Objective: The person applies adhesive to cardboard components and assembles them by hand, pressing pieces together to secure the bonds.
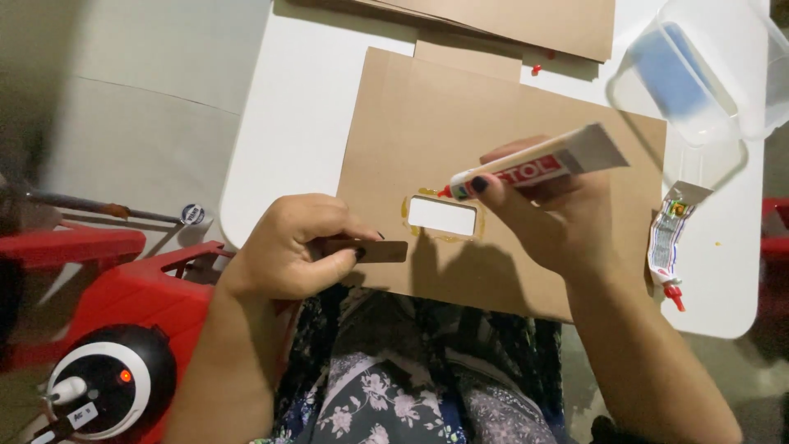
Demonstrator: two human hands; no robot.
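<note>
Right hand point(534, 210) grips glue tube point(530, 164), nozzle at cutout's point(442, 215) ten o'clock corner. Left hand point(296, 247) pinches brown strip point(376, 251) (on the cardboard sheet point(427, 123)).

Bare forearms without sleeves, dark polish on the nails of the fingers point(479, 184), dark floral garment point(386, 386) over the lap

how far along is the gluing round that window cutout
Done: yellowish glue lies along the top, left and bottom edges of the window in the cardboard sheet. In hand: right hand holds the glue tube there; left hand pinches a cardboard strip. Left: the strip isn't stuck down.
</note>
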